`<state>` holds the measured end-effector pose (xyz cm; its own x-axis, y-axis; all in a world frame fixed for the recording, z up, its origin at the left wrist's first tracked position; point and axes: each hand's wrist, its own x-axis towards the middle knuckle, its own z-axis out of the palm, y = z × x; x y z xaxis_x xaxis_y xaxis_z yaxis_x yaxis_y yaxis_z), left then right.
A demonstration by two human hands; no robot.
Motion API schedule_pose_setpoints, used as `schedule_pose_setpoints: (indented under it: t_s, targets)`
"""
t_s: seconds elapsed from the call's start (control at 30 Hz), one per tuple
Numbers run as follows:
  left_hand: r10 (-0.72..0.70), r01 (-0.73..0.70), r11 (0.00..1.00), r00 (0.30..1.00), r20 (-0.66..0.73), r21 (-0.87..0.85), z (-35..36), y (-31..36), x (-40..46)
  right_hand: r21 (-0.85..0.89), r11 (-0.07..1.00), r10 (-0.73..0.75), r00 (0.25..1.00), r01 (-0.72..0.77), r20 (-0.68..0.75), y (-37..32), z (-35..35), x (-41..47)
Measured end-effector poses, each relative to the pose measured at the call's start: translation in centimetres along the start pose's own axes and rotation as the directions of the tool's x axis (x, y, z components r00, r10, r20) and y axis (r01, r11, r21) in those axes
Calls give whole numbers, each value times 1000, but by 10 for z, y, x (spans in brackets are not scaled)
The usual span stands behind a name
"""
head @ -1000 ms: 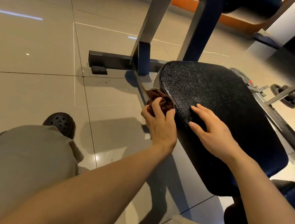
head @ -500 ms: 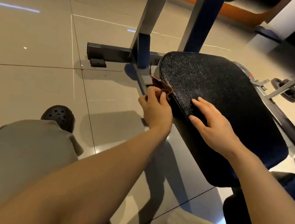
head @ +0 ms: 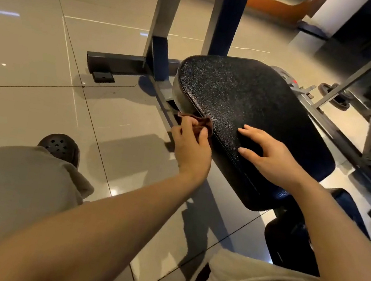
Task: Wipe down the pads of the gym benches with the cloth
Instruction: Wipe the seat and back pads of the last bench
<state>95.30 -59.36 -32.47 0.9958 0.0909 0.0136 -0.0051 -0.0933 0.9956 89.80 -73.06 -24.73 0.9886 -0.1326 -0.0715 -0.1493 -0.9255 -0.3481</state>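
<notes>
Glossy beige floor tiles [head: 37, 52] spread wide to the left of the bench. Since a second ago the left hand [head: 191, 146] has slid forward along the pad's left edge, the brown cloth [head: 200, 122] now bunched smaller in its curled fingers, seemingly against the pad's side. The right hand [head: 270, 156] stays on the pad [head: 245, 96], fingers spread and lightly bent, gripping nothing. That pad is black, pebbled and round-cornered, on a grey steel frame [head: 163, 18]. A dark perforated clog [head: 59, 147] sits near the knee.
</notes>
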Motion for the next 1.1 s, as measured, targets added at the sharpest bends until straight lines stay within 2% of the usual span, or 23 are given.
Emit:
schedule_pose_setpoints:
  t_s: [0.1, 0.17, 0.3, 0.33, 0.4, 0.53, 0.63, 0.67, 0.77, 0.83, 0.9, 1.03, 1.1]
  targets:
    - [37, -50, 993, 991, 127, 106, 7, -13, -35, -10, 1000, -8, 1000, 8, -6, 0, 4, -4]
    - [18, -33, 994, 990, 139, 108, 6, -14, -37, -12, 1000, -10, 1000, 10, -13, 1, 6, -6]
    - [-87, 84, 995, 993, -77, -44, -4, 1, -4, 35, 999, 10, 1000, -9, -6, 6, 4, -15]
    - [-120, 113, 991, 988, -93, -72, -4, 3, 3, 34, 999, 16, 1000, -16, -1, 7, 4, -18]
    - [-121, 118, 991, 992, -39, -63, 2, 6, -4, 36, 999, 23, 1000, -23, -5, 9, 5, -25]
    - [44, -53, 997, 991, 130, 61, 17, -13, -63, -4, 1000, 8, 999, -8, -40, 10, 9, -32]
    - [83, -108, 989, 973, 217, 105, 15, -20, -73, -11, 1000, 7, 999, -7, -46, 10, 11, -33]
    - [83, -101, 991, 978, 193, 86, 12, -19, -67, -8, 1000, 6, 999, -7, -43, 11, 10, -34]
    - [27, -27, 1000, 999, -28, -8, 2, -3, -34, 16, 1000, 16, 1000, -16, -16, 12, 7, -34]
    - [-50, 47, 998, 996, -69, -50, 0, 5, -13, 30, 999, 38, 999, -39, 9, 14, 5, -34]
    - [-60, 60, 998, 998, -3, -16, 5, 5, -22, 41, 998, 50, 999, -51, 14, 14, 5, -34]
    - [34, -46, 998, 976, 216, 49, 18, -18, -82, 29, 999, 45, 998, -44, -32, 11, 10, -36]
    - [22, -37, 998, 965, 261, 52, 21, -25, -91, 28, 999, 41, 998, -40, -48, 11, 12, -37]
